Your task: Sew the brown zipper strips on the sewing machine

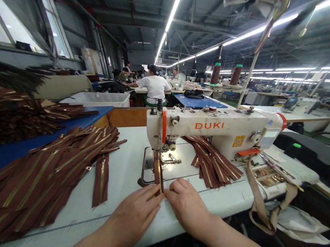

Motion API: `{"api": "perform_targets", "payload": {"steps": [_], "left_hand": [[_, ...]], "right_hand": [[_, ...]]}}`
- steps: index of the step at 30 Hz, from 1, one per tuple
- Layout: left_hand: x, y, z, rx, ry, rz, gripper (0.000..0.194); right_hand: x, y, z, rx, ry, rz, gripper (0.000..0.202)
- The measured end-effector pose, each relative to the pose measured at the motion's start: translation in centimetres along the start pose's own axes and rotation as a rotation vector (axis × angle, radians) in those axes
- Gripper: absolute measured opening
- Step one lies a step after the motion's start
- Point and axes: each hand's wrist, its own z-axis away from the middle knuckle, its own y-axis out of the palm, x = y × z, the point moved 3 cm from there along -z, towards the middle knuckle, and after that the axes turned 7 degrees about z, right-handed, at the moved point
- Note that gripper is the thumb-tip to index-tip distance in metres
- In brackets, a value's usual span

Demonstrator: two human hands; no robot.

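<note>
A brown zipper strip [158,169] with gold teeth runs from beneath the needle area of the white sewing machine [187,125] toward me. My left hand [135,212] has its fingers closed on the strip's near end, from the left. From the right, my right hand [188,207] pinches the same end, its fingertips close to the left ones. Behind my hands lies the shiny metal plate [183,161] under the machine head. Left of it, a large pile of brown zipper strips [47,171] spreads over the white table [132,136].
More zipper strips [214,163] lie under the machine arm. A tray of small metal parts [267,177], scissors and a hanging beige strap [257,207] are at the right. A blue surface [97,116] at the left bears more strips. A person in white [154,86] sits ahead.
</note>
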Motion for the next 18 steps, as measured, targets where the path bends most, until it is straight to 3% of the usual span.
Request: {"api": "perform_targets", "payload": {"steps": [6,13,18], "left_hand": [[0.7,-0.1,0.6,0.0,-0.013,0.057,0.032],[0.7,-0.2,-0.2,-0.017,-0.143,0.107,0.032],[0.2,0.0,-0.7,0.036,-0.133,0.138,0.028]], "right_hand": [[0.6,-0.9,-0.2,0.004,-0.103,0.137,0.009],[0.6,-0.8,-0.1,0.025,-0.142,0.15,0.012],[0.3,-0.8,0.4,0.028,-0.137,0.097,0.011]]}}
